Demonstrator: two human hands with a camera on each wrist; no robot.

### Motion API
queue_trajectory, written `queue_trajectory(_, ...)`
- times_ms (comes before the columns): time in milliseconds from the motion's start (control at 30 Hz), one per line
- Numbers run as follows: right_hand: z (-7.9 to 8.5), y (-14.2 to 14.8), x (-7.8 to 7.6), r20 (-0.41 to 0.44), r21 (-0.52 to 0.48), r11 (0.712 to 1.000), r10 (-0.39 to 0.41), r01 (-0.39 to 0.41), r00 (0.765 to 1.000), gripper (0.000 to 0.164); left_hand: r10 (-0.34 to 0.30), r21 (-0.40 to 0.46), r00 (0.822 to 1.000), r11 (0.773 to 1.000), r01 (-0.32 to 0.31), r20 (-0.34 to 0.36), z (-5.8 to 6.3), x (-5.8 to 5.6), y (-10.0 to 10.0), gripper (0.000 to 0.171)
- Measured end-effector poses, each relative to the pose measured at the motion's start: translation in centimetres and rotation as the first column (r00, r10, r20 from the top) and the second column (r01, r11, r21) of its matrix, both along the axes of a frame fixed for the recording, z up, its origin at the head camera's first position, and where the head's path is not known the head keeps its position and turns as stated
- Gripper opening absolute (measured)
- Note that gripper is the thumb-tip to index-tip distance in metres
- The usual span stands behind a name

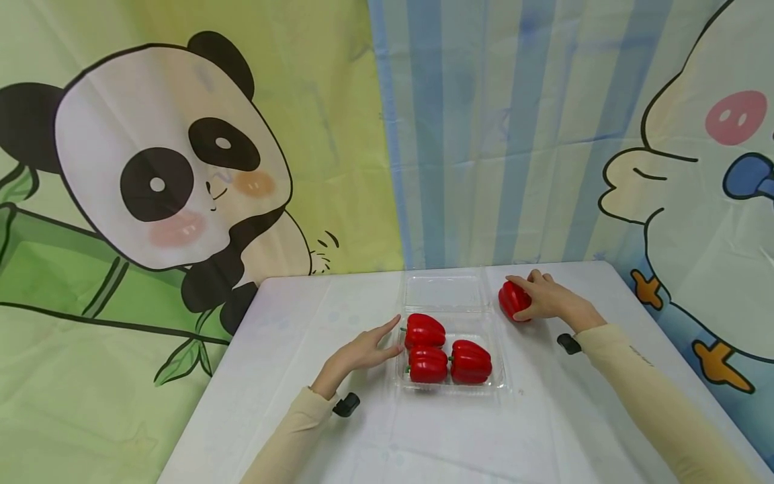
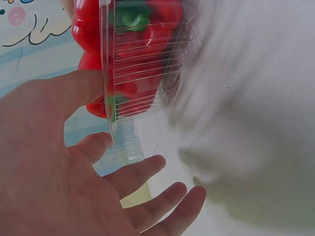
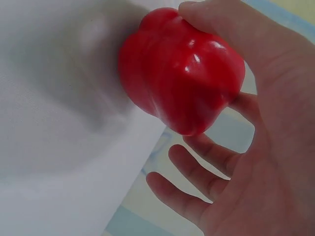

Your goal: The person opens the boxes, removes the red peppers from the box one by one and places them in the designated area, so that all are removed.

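A clear plastic container (image 1: pixel 498 380) sits on the table with three red bell peppers in its base: an upper-left pepper (image 1: pixel 425 331), a lower-left pepper (image 1: pixel 427 365) and a right pepper (image 1: pixel 471 362). Beside its left rim is my left hand (image 1: pixel 365 351), fingers spread; the left wrist view shows the thumb against the container wall (image 2: pixel 109 59). To the container's right, my right hand (image 1: pixel 543 298) grips another red bell pepper (image 3: pixel 182 73) between thumb and fingers. That pepper lies on its side at the table, partly covered by the hand in the head view.
The container's clear lid (image 1: pixel 444 293) is folded back flat towards the far edge of the white table (image 1: pixel 326 316). Behind the table hangs a curtain (image 1: pixel 459 134) with a panda and another cartoon animal. A black wrist camera (image 1: pixel 347 405) is on the left wrist.
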State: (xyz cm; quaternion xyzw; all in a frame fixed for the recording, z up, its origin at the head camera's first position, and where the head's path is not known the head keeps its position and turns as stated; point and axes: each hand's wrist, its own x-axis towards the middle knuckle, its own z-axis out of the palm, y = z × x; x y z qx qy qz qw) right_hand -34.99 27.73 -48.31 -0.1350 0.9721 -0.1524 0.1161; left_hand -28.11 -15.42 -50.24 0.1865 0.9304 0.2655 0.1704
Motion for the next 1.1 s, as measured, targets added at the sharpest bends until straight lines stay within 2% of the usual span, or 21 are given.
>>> queue_trajectory(200,-0.08,-0.39,0.14,-0.027,0.038,0.999,-0.022,0.023,0.999,0.095,0.000,0.001,1.000,1.000,0.000,0.005,0.03,0.02,-0.02,0.076)
queue_trajectory(367,0.22,-0.56,0.48,-0.051,0.052,0.998,-0.017,0.020,0.999,0.096,-0.017,0.001,1.000,1.000,0.017,-0.019,-0.01,-0.12,-0.13,0.074)
queue_trajectory(800,0.06,-0.46,0.60,-0.004,0.035,0.999,-0.023,0.023,1.000,0.105,-0.023,0.001,1.000,1.000,0.023,-0.020,-0.19,-0.19,-0.21,0.074)
queue_trajectory(1100,-0.07,-0.32,0.76,0.009,0.022,0.999,-0.026,0.025,1.000,0.103,-0.018,0.012,1.000,1.000,0.018,-0.012,0.04,-0.02,-0.16,0.075)
